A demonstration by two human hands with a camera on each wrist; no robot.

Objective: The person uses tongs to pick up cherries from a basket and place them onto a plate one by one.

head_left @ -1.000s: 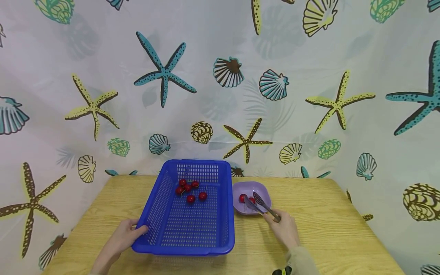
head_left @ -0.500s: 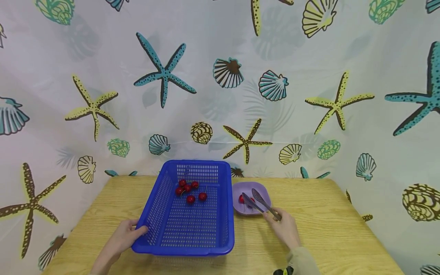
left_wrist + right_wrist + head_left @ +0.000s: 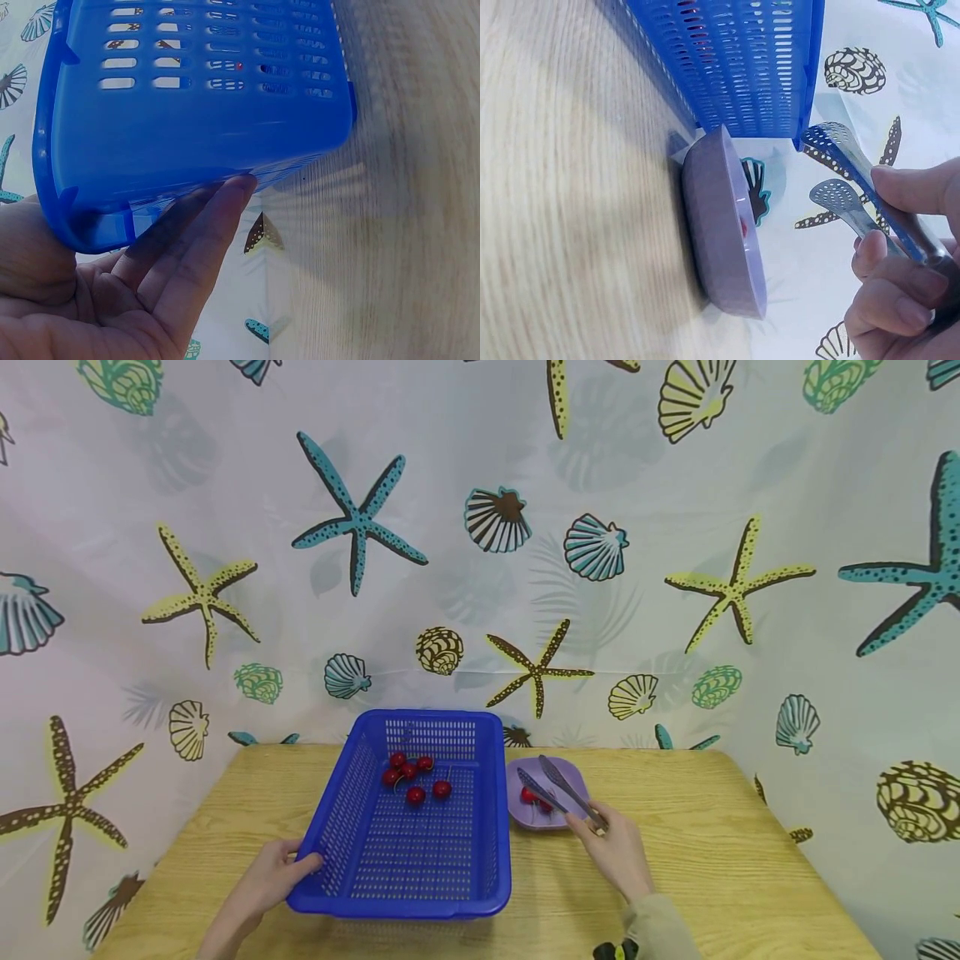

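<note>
My left hand (image 3: 270, 877) grips the near left corner of a blue perforated plastic basket (image 3: 405, 907), thumb over the rim and fingers underneath along the outer wall in the left wrist view. Several red cherries (image 3: 442, 789) with stems lie toward the far end inside it. My right hand (image 3: 618, 856) holds metal tongs (image 3: 859, 169) with perforated tips, their arms apart and nothing between them. The tongs hang above a small purple bowl (image 3: 712, 232), clear of it in the right wrist view. Red cherries (image 3: 528, 795) lie in the bowl, partly hidden by one tongs arm.
The wooden table (image 3: 720, 843) extends on both sides of the basket and bowl. The bowl stands close to the basket's right wall. Behind the table hangs a white curtain (image 3: 465, 585) printed with starfish and shells.
The tongs have risen from the cherries in the bowl, and their tips have shifted up and left in the head view. My left hand and the basket stay put.
</note>
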